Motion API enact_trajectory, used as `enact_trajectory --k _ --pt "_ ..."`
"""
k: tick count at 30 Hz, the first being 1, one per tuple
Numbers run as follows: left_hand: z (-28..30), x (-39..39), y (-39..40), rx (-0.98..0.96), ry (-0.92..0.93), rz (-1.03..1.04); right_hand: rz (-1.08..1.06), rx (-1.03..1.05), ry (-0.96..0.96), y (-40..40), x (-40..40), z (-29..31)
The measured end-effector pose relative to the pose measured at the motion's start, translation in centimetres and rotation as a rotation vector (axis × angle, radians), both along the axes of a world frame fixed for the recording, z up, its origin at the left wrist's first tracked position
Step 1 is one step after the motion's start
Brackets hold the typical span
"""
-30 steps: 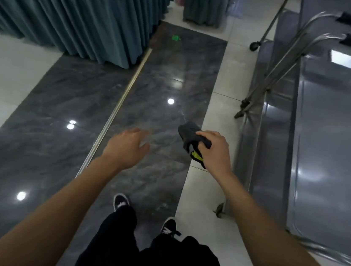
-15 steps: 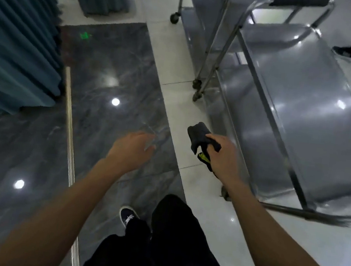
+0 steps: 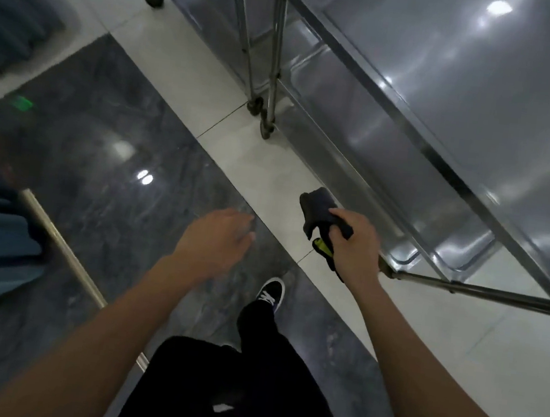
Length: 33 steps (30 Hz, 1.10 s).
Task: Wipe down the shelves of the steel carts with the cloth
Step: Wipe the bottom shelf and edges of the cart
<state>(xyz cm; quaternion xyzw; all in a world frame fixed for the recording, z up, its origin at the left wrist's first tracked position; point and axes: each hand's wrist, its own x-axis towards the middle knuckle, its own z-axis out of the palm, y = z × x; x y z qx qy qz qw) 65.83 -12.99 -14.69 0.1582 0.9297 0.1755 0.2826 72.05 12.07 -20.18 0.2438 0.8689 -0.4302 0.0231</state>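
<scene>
your right hand is bunched round the cloth, just beside the cart's lower shelf. left hand hangs loose, holding nothing. the cloth looks soft, light and floppy, so flatten it under your palm.

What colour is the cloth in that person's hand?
The cloth is dark grey with a yellow-green part lower down, seen in the head view.

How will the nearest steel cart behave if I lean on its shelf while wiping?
The nearest steel cart will probably roll: it stands on small caster wheels on glossy floor tile. Its polished shelf looks slick, so the dark folded cloth in the right hand should glide easily.
</scene>
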Motion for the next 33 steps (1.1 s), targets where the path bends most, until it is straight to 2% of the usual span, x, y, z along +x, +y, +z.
enact_trajectory --k 8,13,19,27,33 --pt "-6.3 -10.8 0.7 -0.019 -0.061 -0.201 -0.211 -0.013 -0.042 -2.3 -5.4 -4.6" --pt "-16.0 -18.1 -1.8 0.021 -0.141 -0.212 -0.345 0.007 -0.066 -4.5 -9.7 -12.2" --pt "-27.2 -25.9 -3.0 0.053 -0.194 -0.371 -0.561 0.021 -0.039 -8.3 -15.7 -23.1" --pt "-43.5 -34.8 1.0 0.076 0.071 -0.582 -0.679 0.025 0.105 -8.4 -24.9 -40.4" --pt "-52.9 -40.6 5.4 0.092 0.197 -0.678 -0.689 0.103 0.183 -4.3 -28.8 -48.7"
